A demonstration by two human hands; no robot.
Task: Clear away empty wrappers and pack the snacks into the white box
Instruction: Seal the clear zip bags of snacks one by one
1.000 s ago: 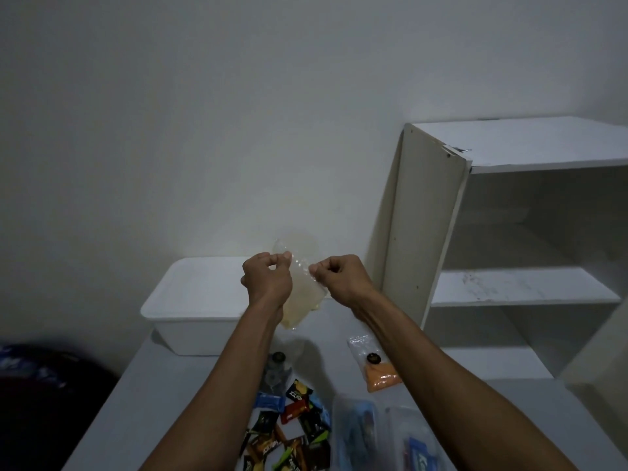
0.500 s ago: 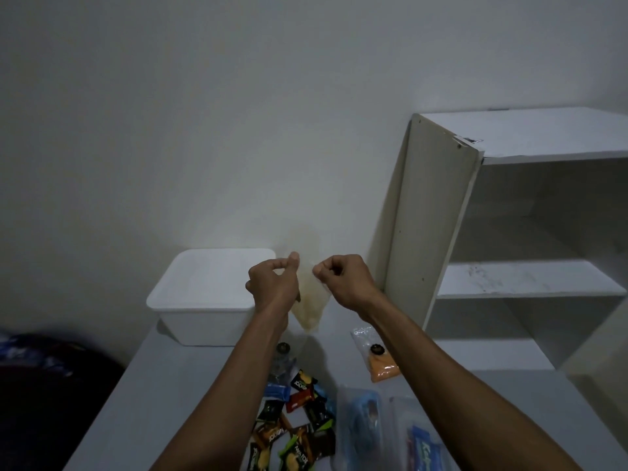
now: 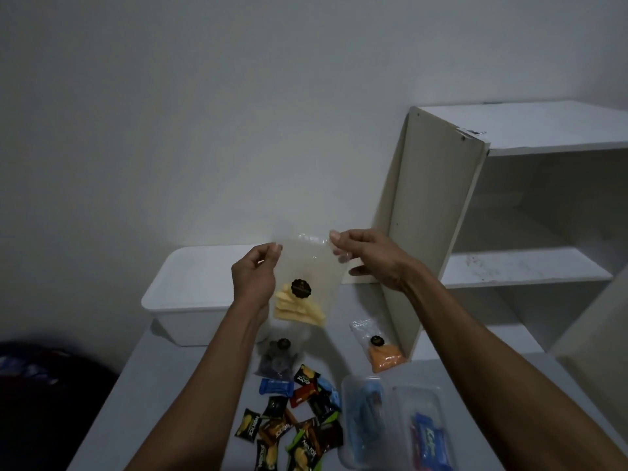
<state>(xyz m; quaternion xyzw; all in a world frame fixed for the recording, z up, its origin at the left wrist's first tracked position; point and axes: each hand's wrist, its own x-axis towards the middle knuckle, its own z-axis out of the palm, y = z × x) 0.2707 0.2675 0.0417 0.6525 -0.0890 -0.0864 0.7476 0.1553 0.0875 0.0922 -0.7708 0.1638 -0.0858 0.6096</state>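
Observation:
I hold up a clear plastic bag of pale yellow snack sticks (image 3: pixel 304 283) with a round black label, flat and facing me. My left hand (image 3: pixel 255 278) pinches its top left corner and my right hand (image 3: pixel 368 258) pinches its top right corner. Behind the bag, at the table's far left, stands the white box (image 3: pixel 183 300) with its lid on. Below the bag lie a dark snack bag (image 3: pixel 277 356), an orange snack bag (image 3: pixel 380 351) and several small wrapped snacks (image 3: pixel 292 423).
Two clear plastic tubs (image 3: pixel 394 426) with blue packets sit at the near right of the grey table (image 3: pixel 136 385). A white open shelf unit (image 3: pixel 509 232) stands on the right. A dark heap (image 3: pixel 40 385) lies left of the table.
The bag was bunched and edge-on between my close fists; my hands have moved apart and spread it flat, so the yellow sticks and black label show. The view has tilted down.

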